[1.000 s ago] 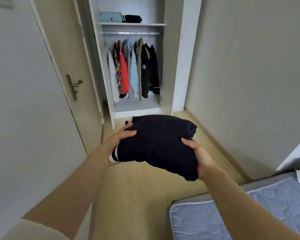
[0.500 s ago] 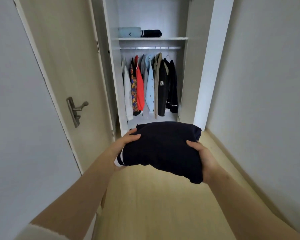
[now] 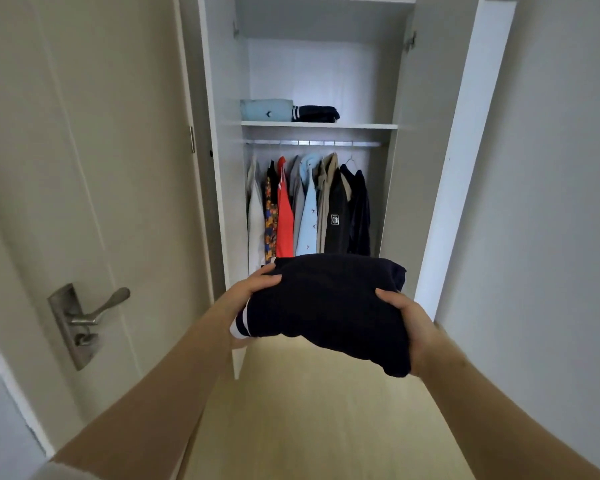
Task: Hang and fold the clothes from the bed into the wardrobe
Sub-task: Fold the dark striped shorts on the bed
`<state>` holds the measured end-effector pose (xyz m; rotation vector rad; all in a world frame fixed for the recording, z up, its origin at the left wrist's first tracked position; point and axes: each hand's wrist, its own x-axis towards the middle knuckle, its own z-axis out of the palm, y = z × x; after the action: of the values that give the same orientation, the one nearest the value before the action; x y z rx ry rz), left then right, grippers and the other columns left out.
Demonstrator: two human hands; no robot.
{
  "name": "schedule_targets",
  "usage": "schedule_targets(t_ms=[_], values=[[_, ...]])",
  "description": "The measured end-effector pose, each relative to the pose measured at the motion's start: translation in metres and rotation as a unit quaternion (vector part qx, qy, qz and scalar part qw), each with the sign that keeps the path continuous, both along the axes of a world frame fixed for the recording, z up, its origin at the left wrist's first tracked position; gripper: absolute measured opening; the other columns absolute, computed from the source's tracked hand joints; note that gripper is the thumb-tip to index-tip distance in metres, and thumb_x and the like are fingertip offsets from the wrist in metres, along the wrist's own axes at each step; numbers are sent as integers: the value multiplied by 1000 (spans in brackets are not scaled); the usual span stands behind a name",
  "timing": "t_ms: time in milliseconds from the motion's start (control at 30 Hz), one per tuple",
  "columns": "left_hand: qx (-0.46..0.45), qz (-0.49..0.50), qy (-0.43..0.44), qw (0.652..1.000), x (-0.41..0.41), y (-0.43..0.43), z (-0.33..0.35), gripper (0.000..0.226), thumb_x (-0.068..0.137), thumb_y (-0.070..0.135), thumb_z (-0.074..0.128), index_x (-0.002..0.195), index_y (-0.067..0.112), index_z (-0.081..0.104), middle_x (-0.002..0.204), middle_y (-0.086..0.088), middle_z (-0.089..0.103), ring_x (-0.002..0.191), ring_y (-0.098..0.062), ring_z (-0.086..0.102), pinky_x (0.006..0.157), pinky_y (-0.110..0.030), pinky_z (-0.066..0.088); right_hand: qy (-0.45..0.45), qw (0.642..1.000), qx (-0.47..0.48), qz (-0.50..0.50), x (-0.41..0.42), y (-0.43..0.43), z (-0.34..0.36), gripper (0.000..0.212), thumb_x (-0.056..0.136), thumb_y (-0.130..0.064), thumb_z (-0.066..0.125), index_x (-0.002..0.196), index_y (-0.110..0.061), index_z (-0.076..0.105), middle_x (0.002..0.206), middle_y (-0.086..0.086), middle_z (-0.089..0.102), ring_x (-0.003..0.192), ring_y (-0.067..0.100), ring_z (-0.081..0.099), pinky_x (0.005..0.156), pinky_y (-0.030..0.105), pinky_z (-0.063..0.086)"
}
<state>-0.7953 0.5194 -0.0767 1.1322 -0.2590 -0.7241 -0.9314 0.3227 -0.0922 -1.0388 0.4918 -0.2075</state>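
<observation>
Fingers [image 3: 269, 277] of left hand [image 3: 253, 289] and right hand [image 3: 407, 318] grip the folded navy sweater [image 3: 326, 306] below the wardrobe shelf [image 3: 361, 126]; its droopy corner might unfold when lifted up there.

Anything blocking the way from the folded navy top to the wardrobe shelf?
Nothing visible. The wardrobe stands open ahead of the navy top, and its shelf is bare to the right of the blue fold and dark fold.

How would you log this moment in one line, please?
held: folded navy garment | left hand: grips | right hand: grips | ahead: open wardrobe
</observation>
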Motion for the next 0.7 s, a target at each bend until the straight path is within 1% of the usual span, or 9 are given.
schedule_targets(t_ms=[67, 133, 233, 300, 333, 433, 500, 600, 700], values=[[-10, 0, -3, 1000, 38, -18, 2, 71, 62, 14, 66, 132, 19, 50, 117, -11, 60, 93, -28, 62, 70, -37, 50, -2, 1000, -8, 0, 39, -17, 2, 43, 83, -24, 62, 124, -23, 54, 113, 15, 64, 87, 37, 64, 50, 38, 54], [-28, -4, 2, 1000, 83, -33, 3, 70, 62, 13, 68, 131, 19, 52, 115, -11, 61, 91, -29, 62, 70, -38, 50, -10, 1000, -13, -3, 82, -32, 6, 43, 83, -24, 62, 125, -21, 54, 113, 15, 65, 86, 37, 64, 51, 38, 54], [-47, -10, 1, 999, 160, -54, 15, 63, 60, 13, 71, 121, 23, 58, 110, -10, 64, 87, -28, 66, 65, -36, 52, -29, 999, -21, -3, 156, -54, 21, 42, 84, -23, 62, 125, -19, 55, 108, 16, 68, 81, 36, 68, 54, 39, 55], [-53, -16, -13, 998, 213, -69, 31, 63, 60, 13, 72, 121, 24, 58, 116, -11, 63, 92, -30, 65, 68, -38, 53, -41, 999, -20, 2, 208, -68, 36, 40, 83, -21, 62, 122, -17, 57, 97, 16, 72, 72, 34, 70, 52, 39, 55], [-57, -15, -22, 998, 240, -76, 40, 64, 60, 13, 71, 122, 24, 58, 117, -11, 62, 94, -30, 65, 69, -38, 53, -47, 999, -23, 3, 234, -76, 44, 40, 82, -21, 62, 121, -15, 57, 95, 16, 72, 70, 33, 71, 51, 38, 55], [-73, -17, -39, 996, 308, -102, 63, 65, 60, 13, 70, 122, 23, 57, 113, -10, 65, 91, -28, 66, 69, -36, 53, -55, 998, -37, -6, 302, -102, 68, 44, 81, -22, 64, 124, -15, 56, 107, 18, 68, 81, 35, 69, 55, 37, 55], [-78, -23, -38, 996, 349, -123, 75, 65, 60, 13, 70, 124, 22, 57, 113, -10, 66, 91, -28, 66, 73, -37, 54, -53, 998, -43, -11, 341, -121, 79, 46, 79, -24, 65, 124, -16, 56, 110, 18, 67, 88, 34, 67, 58, 36, 54], [-82, -27, -43, 995, 401, -157, 87, 68, 62, 11, 68, 128, 20, 55, 108, -10, 66, 88, -27, 66, 74, -37, 52, -60, 997, -44, -16, 391, -154, 90, 46, 78, -24, 65, 122, -14, 58, 106, 17, 69, 82, 32, 69, 56, 35, 55], [-87, -40, -62, 993, 449, -191, 98, 72, 63, 10, 68, 132, 20, 51, 113, -11, 63, 91, -27, 64, 75, -38, 50, -79, 996, -39, -16, 439, -189, 98, 45, 79, -22, 64, 122, -13, 59, 101, 16, 71, 74, 31, 72, 54, 35, 56]])
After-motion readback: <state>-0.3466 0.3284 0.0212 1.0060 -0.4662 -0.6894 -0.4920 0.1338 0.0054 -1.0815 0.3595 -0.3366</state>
